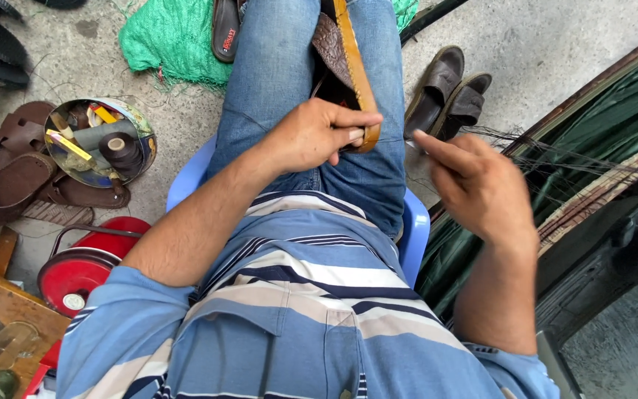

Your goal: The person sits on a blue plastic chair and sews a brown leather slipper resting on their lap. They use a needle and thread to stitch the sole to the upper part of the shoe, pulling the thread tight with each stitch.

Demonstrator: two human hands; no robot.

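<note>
1. One tan leather sandal lies sole-edge up along the lap, wedged between the thighs of the blue jeans; this braces it so its edge faces the person.
2. The left hand is clamped on the near end of the sandal, thumb pressed along the sole edge, holding it steady.
3. The right hand hangs just right of the sandal, apart from it, fingers drawn together with the index finger extended. It is blurred; whether it pinches a thread or needle cannot be told.
4. The person sits on one blue plastic stool, which keeps the lap level as a work surface.
5. On the concrete floor, right of the knees, stands one pair of dark brown slip-on shoes, side by side.
6. Left of the stool: one round tin holding a dark thread spool and small tools, within arm's reach.
7. Beside the tin lie two brown sandals.
8. One green net lies near the floor's far edge.
</note>
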